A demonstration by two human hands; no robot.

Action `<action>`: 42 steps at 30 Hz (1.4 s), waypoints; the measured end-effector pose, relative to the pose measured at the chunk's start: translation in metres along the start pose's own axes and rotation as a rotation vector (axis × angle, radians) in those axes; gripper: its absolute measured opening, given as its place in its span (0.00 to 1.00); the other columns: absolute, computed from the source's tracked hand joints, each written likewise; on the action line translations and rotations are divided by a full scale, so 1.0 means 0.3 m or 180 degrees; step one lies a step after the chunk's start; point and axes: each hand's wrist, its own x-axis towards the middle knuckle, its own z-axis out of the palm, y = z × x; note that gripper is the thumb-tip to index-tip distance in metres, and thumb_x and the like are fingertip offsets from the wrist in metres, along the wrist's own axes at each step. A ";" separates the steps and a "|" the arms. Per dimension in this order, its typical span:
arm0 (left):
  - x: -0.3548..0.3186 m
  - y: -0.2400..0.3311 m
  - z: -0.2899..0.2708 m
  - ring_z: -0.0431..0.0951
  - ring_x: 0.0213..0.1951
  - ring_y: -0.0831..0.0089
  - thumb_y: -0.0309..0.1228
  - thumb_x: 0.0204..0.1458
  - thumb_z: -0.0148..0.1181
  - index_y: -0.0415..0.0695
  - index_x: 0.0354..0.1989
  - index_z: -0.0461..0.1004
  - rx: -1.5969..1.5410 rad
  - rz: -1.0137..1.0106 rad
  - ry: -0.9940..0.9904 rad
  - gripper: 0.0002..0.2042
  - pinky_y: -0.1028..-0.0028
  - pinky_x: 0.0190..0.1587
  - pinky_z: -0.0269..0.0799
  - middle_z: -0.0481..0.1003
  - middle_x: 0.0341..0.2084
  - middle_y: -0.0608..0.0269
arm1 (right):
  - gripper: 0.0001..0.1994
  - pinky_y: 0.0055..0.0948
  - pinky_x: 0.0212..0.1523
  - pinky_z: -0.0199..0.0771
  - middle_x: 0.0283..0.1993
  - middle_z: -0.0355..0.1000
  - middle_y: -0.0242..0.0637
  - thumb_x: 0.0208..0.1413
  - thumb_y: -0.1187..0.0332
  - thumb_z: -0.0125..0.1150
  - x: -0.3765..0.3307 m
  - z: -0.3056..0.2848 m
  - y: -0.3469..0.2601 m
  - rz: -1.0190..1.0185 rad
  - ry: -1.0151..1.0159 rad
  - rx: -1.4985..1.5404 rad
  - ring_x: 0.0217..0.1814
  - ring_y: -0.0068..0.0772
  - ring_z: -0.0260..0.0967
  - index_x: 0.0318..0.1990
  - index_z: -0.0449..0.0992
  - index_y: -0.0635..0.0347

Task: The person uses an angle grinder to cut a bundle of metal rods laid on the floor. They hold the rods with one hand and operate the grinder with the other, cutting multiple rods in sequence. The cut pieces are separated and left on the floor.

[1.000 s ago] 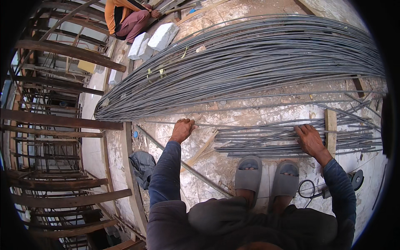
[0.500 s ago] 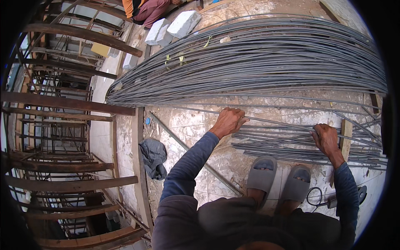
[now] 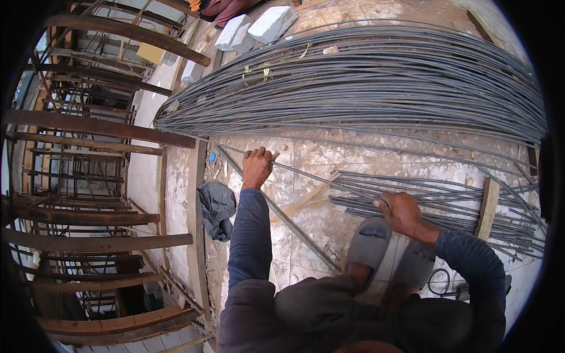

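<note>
The left hand is closed in a fist-like grip around a single thin steel rod, which runs across the concrete floor toward the small rod pile. The right hand rests on that pile, fingers curled over several rods, just above two grey sandals. A large rod bundle lies beyond.

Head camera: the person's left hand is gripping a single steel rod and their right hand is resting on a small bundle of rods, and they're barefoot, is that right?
Not quite. In the head view the person wears grey slippers, so they are not barefoot. The rest holds: the left hand grips a single steel rod, and the right hand rests on the small bundle of rods.
</note>
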 end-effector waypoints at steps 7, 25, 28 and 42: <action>0.069 -0.085 -0.071 0.74 0.33 0.57 0.37 0.56 0.63 0.41 0.22 0.72 -0.0056 -0.1331 0.1011 0.15 0.55 0.37 0.67 0.71 0.25 0.58 | 0.22 0.52 0.33 0.67 0.23 0.71 0.54 0.65 0.53 0.52 0.157 -0.095 -0.156 -0.0178 -0.0145 0.0560 0.27 0.60 0.70 0.30 0.75 0.67; 0.348 0.234 -0.087 0.67 0.18 0.66 0.37 0.51 0.68 0.48 0.17 0.65 -0.0271 0.0233 0.1153 0.18 0.66 0.30 0.54 0.64 0.15 0.64 | 0.28 0.45 0.24 0.64 0.15 0.64 0.48 0.65 0.47 0.50 -0.057 -0.379 0.129 0.0195 0.0533 -0.0276 0.18 0.52 0.66 0.22 0.73 0.63; 0.451 0.306 -0.106 0.66 0.18 0.66 0.37 0.51 0.69 0.48 0.17 0.65 -0.0394 0.0356 0.1365 0.18 0.66 0.29 0.56 0.64 0.16 0.64 | 0.29 0.40 0.22 0.59 0.14 0.61 0.44 0.66 0.47 0.50 -0.134 -0.438 0.185 0.0330 0.0657 -0.0134 0.16 0.41 0.59 0.20 0.71 0.64; 0.359 0.353 -0.108 0.77 0.24 0.59 0.44 0.54 0.65 0.45 0.25 0.75 -0.0779 0.0509 0.0593 0.16 0.62 0.31 0.67 0.74 0.22 0.62 | 0.30 0.40 0.21 0.51 0.14 0.53 0.45 0.62 0.46 0.56 -0.306 -0.442 0.285 0.0415 0.0997 -0.0580 0.15 0.40 0.50 0.17 0.64 0.64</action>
